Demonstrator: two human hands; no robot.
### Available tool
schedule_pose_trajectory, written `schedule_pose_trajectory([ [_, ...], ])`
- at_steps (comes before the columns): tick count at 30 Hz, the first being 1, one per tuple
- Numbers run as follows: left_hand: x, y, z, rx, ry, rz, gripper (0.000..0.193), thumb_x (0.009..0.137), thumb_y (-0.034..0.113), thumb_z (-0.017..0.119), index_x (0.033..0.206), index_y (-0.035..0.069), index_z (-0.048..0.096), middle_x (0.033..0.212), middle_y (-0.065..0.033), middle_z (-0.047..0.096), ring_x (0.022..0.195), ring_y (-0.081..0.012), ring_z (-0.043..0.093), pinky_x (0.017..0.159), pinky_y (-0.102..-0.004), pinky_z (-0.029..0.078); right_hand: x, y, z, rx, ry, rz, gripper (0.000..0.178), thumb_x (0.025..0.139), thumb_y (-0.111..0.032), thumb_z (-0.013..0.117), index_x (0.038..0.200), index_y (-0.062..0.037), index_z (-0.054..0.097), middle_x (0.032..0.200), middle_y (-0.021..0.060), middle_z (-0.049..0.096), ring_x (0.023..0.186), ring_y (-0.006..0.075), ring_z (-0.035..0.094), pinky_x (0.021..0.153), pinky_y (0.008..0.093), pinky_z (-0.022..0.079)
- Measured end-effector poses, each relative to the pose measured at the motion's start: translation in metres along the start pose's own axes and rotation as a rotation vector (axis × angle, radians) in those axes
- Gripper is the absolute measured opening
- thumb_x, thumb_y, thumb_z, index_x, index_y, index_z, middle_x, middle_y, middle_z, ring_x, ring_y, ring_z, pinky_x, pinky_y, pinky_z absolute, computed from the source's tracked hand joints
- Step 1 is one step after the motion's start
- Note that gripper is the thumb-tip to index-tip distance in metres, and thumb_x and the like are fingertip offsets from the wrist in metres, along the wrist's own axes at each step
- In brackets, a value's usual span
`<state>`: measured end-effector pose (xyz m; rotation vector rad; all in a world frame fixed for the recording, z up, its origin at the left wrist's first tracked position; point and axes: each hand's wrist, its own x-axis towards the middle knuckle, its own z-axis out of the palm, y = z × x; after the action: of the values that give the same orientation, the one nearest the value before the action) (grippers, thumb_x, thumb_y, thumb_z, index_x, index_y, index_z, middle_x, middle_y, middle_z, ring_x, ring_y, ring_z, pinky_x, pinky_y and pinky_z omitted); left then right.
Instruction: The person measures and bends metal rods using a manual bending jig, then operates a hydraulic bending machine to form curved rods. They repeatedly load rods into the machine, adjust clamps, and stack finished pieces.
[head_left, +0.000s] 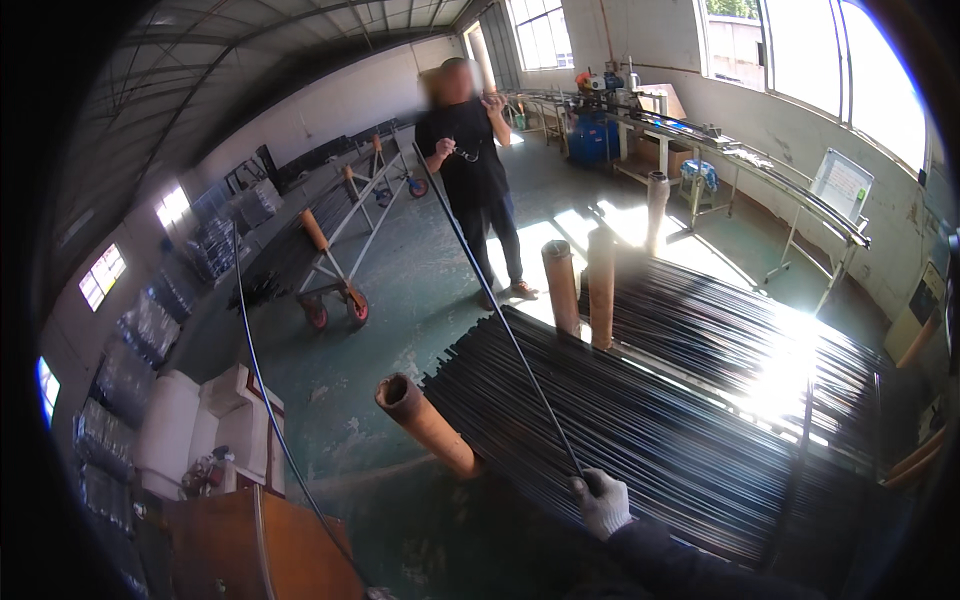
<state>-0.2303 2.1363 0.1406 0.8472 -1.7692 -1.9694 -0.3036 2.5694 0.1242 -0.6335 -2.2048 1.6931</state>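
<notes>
My right hand [606, 506], in a pale work glove, is closed around the lower end of a long thin black rod [502, 318]. The rod slants up and away to the left, its far end beside the person standing ahead. Below it lies a wide layer of similar black rods [640, 430], side by side. A second black rod [262, 385] stands up on the left, slightly bowed, and runs down to the lower edge. Only a small pale sliver, perhaps of my left hand [378, 593], shows at its bottom; the fingers are hidden.
Brown tubes [432, 428] stand up around the rods. A person in black [465, 150] stands ahead, hands raised. Beyond are a wheeled rack [340, 255] and a long machine bench [740, 160]. A pale armchair [205, 425] and a brown wooden cabinet [225, 545] are at left.
</notes>
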Motion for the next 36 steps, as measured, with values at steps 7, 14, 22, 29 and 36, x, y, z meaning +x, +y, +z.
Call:
schedule_pose_trajectory([
  [7,0.075,-0.012,-0.119,-0.142,0.244,0.011,0.030,0.111,0.035,0.081,0.114,0.005,0.079,0.099,0.0001,0.075,0.090,-0.0120,0.064,0.080,-0.0357,0.052,-0.007,-0.061,0.175,-0.052,-0.154,-0.301,0.026,0.106,-0.019,0.084,0.120,0.0032,0.081,0.099,0.0264,0.083,0.092,0.0365,0.086,0.082,0.0429,0.065],
  [14,0.153,0.029,-0.238,-0.143,0.507,-0.031,0.026,0.111,0.030,0.077,0.107,0.005,0.075,0.080,0.0016,0.062,0.064,-0.0120,0.057,0.055,-0.0310,0.043,-0.056,-0.139,0.360,0.021,-0.483,-0.433,0.023,0.112,-0.014,0.078,0.125,0.0045,0.078,0.097,0.0092,0.081,0.090,0.0149,0.073,0.087,0.0334,0.060],
  [22,0.219,-0.014,-0.348,-0.265,0.772,-0.154,0.031,0.113,0.031,0.076,0.106,0.001,0.075,0.080,-0.0018,0.063,0.065,-0.0131,0.057,0.057,-0.0326,0.042,-0.093,-0.113,0.508,-0.115,-0.877,-0.302,0.025,0.115,-0.010,0.071,0.135,0.0056,0.072,0.105,0.0081,0.078,0.094,0.0148,0.070,0.088,0.0318,0.058],
  [29,0.296,-0.051,-0.377,-0.168,0.998,-0.230,0.028,0.111,0.026,0.076,0.110,-0.001,0.077,0.077,-0.0051,0.067,0.063,-0.0150,0.057,0.059,-0.0338,0.045,-0.078,-0.108,0.690,-0.194,-1.032,-0.292,0.024,0.118,-0.016,0.069,0.127,0.0054,0.075,0.091,0.0044,0.073,0.077,0.0107,0.065,0.069,0.0322,0.054],
  [36,0.359,-0.013,-0.389,-0.263,1.207,-0.292,0.023,0.111,0.020,0.073,0.116,-0.003,0.075,0.081,-0.0082,0.072,0.061,-0.0175,0.063,0.056,-0.0359,0.050,-0.079,-0.176,0.909,-0.219,-1.279,-0.406,0.031,0.114,-0.021,0.072,0.122,0.0076,0.080,0.088,0.0122,0.081,0.074,0.0175,0.075,0.072,0.0372,0.059],
])
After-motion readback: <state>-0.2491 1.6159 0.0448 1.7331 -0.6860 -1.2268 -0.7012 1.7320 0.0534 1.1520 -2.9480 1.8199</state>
